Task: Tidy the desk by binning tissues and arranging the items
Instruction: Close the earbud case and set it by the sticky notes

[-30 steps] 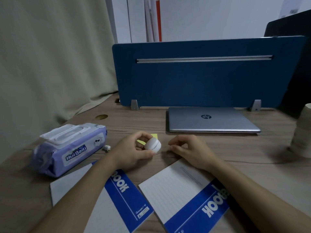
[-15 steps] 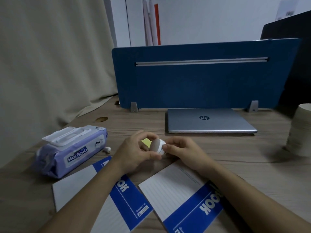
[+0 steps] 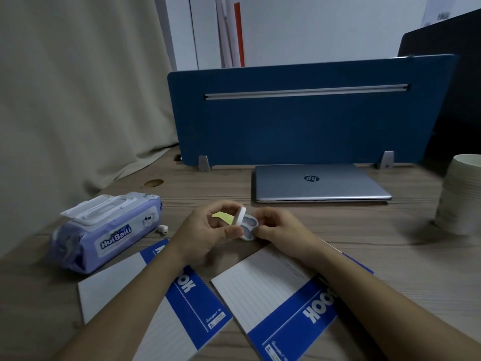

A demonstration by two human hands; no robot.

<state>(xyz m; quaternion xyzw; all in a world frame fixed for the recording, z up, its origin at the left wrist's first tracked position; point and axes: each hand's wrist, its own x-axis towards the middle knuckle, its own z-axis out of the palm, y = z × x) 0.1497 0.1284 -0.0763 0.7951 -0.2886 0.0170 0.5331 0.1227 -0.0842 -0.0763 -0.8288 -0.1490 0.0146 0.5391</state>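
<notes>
You are looking at a matt wood-grain desk (image 3: 338, 230). In the middle of the frame, the small case (image 3: 246, 225) is showing smooth white plastic. At left, the wipes pack (image 3: 104, 235) is shining as glossy soft film. The laptop (image 3: 317, 182) is looking like brushed matt metal, and the notebooks (image 3: 273, 295) are showing paper covers.

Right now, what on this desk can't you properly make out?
Head view only:
- Yellow note: mostly hidden behind the left hand.
- Earbud case, open: whether anything sits inside is too small and dim.
- Paper cup stack: cut off by the right edge, blurred.
- Right notebook: bottom cropped, forearm covers part.
</notes>
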